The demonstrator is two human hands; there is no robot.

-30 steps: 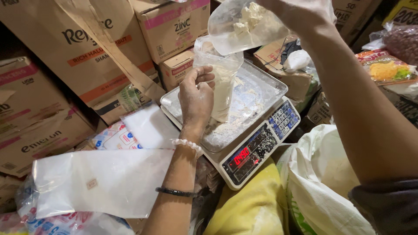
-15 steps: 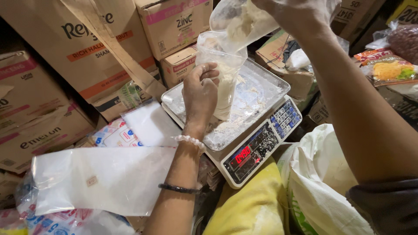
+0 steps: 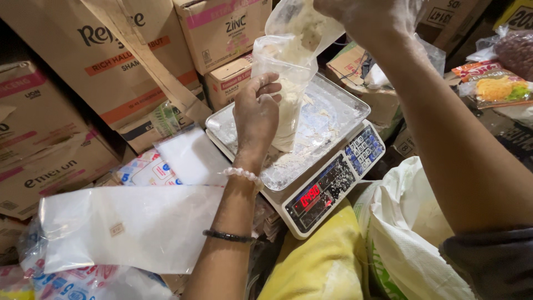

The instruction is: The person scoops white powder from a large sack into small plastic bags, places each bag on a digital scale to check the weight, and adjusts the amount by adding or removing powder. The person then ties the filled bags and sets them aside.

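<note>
Clear plastic bag [image 3: 286, 83] on scale [image 3: 333, 119], brown cartons [image 3: 111, 61] behind

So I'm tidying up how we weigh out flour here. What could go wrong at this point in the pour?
1. The clear bag on the scale tray is held up only by the left hand at its mouth; a slip could tip it over.
2. The right hand tips the scoop bag from above, so flour may miss the opening; powder already dusts the tray.
3. Stray flour could foul the keypad.
</note>
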